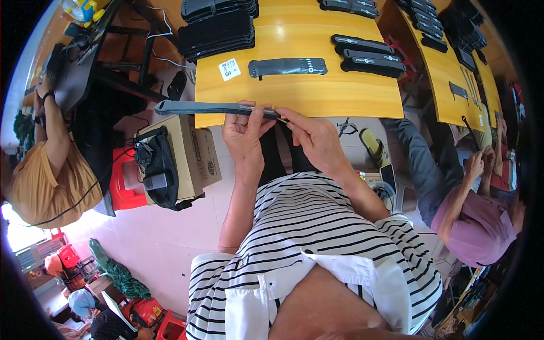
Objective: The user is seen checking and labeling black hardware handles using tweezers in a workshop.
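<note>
A long, flat grey and black strap (195, 107) is held level just off the table's front edge. My left hand (243, 136) is closed around its right half, with the thumb on the near side, and its rounded free end sticks out to the left. My right hand (317, 136) pinches the strap's narrow right end between thumb and fingers; the exact spot is partly covered by the fingertips. Beyond my hands another black strap (286, 67) with pale printed marks lies flat on the yellow table (340, 105). A white printed card (229, 69) is left of it.
Stacks of black straps (218, 34) stand at the table's back left, bundled straps (368, 56) at the right. A cardboard box (204, 150) with a black bag (161, 170) stands by a red stool (126, 181). Co-workers sit at left (54, 187) and right (476, 226).
</note>
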The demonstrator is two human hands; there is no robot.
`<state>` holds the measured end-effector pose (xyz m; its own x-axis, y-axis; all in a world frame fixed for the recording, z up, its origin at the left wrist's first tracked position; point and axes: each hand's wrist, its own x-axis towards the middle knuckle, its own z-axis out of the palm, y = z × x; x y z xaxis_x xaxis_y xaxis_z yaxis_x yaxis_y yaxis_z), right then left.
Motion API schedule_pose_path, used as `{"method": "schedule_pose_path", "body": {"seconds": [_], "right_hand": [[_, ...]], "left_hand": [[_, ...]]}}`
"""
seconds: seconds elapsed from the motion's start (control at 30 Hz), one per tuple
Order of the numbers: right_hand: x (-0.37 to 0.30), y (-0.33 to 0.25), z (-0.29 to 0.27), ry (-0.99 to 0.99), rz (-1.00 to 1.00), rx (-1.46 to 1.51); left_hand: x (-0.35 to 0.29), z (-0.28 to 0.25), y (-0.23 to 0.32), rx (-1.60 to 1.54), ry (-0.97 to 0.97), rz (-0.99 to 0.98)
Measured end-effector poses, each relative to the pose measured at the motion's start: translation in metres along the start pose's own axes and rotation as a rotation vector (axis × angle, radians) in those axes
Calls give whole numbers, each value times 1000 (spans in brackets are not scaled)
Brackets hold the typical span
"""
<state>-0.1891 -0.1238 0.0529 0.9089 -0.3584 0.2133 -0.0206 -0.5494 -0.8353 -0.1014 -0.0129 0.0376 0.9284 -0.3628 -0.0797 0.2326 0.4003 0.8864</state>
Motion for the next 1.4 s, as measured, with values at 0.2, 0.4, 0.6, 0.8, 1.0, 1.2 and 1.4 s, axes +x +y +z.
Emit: {"method": "schedule_pose_path", "body": {"seconds": [0.2,0.4,0.6,0.8,1.0,1.2,1.4], "right_hand": [[-1,2,-1,-50,99,182],[-1,4,2,1,-6,48],[-1,8,6,75,115,-94],[0,15,4,109,213,47],[-5,12,-1,110,93,131],[-6,6,-2,41,125,-23],[-5,5,-3,35,95,-15]], "left_hand": [[-1,0,1,-1,-12,-3],[-2,1,-4,44,-3,62],[-10,11,-5,221,1,134],[-20,23,-13,266,47,214],[-9,15,-9,148,32,153],[-8,15,-11,110,30,127],[-9,15,-11,112,39,140]]}}
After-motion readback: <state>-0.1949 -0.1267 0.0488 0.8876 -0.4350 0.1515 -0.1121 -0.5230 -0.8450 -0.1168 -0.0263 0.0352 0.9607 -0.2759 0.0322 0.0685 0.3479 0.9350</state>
